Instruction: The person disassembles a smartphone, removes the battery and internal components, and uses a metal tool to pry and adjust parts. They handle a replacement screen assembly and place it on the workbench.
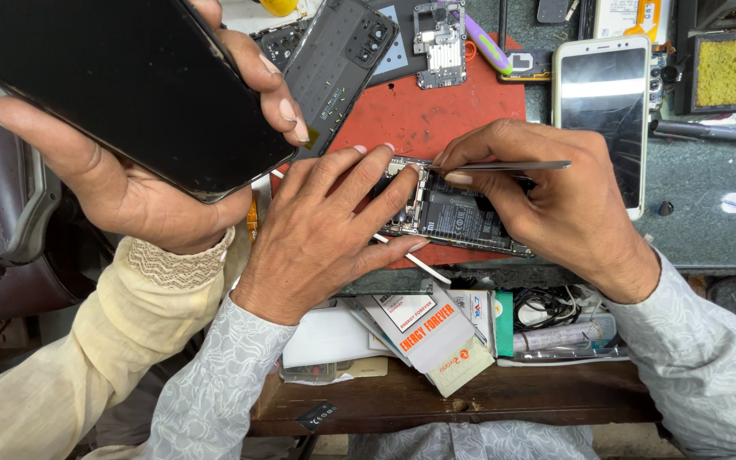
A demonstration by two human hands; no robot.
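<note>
1. Your left hand (321,230) lies flat on the near end of the opened phone (453,213), fingers spread and pressing down on its frame. It grips nothing; it only steadies.
2. Your right hand (547,200) is closed on a pair of metal tweezers (508,166), pinched between thumb and fingers. The tweezers lie nearly level, with their tip at the upper edge of the phone's inner parts.
3. The opened phone sits back-off on the red mat (436,111), at the mat's near edge, between your two hands. Its black battery and circuit parts show.
4. A thin white stick (415,260) pokes out from under your left hand, toward the tabletop's near edge.
5. Another person's hand (129,183), in a cream sleeve (104,341), comes in from the left and holds a dark phone (121,85) up, screen black, above the left side of the tabletop.
6. On the mat's far side lie a grey back cover (338,64) and a small circuit board (440,43).
7. To the right of the mat, a white-framed phone (602,111) rests face up on the green tabletop (709,213).
8. Below the tabletop, an open drawer (487,396) holds paper packets (423,328) and a black cable (547,302).
</note>
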